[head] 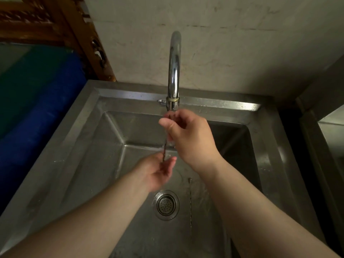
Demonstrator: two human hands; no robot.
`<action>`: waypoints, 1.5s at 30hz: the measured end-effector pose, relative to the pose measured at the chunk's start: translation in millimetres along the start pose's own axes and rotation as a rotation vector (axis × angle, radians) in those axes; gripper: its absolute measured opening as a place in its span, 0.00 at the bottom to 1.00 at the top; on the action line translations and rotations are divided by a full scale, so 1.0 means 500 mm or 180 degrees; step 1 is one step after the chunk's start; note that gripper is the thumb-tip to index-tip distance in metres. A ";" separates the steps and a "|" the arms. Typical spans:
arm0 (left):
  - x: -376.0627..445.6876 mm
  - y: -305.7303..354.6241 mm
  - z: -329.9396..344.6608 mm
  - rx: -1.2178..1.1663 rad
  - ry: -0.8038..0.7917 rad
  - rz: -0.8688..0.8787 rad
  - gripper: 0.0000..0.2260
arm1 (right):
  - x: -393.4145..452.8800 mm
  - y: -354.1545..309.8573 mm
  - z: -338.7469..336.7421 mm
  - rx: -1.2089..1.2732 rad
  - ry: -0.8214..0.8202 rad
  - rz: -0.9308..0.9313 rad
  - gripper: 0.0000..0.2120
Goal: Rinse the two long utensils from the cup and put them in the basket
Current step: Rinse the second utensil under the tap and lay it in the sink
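Water risk: the twisted utensil [164, 148], pinched at its top by the right hand [188, 138] under the faucet [174, 71], rests in the loosely cupped left hand [158, 169]; wet fingers could drop it toward the drain [166, 204], beside the second utensil [190, 202] lying in the sink [93, 146].

Stained wall [232, 43], carved wooden frame [61, 25]
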State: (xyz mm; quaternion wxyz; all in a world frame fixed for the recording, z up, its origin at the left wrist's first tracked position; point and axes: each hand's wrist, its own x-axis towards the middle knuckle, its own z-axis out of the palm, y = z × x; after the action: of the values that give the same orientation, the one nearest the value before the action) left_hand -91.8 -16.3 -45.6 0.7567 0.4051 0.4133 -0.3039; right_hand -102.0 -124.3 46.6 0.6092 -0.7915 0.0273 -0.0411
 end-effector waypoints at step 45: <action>0.007 0.153 -0.298 0.5960 0.2715 0.1972 0.38 | -0.295 0.537 0.128 -0.1681 -0.0543 0.2931 0.12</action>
State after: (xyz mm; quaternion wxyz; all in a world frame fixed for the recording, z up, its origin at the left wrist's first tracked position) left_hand -85.9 149.2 -70.1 -0.0173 0.9836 0.1254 -0.1282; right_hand -240.7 -117.9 -233.8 0.3443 -0.8245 0.3314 0.3030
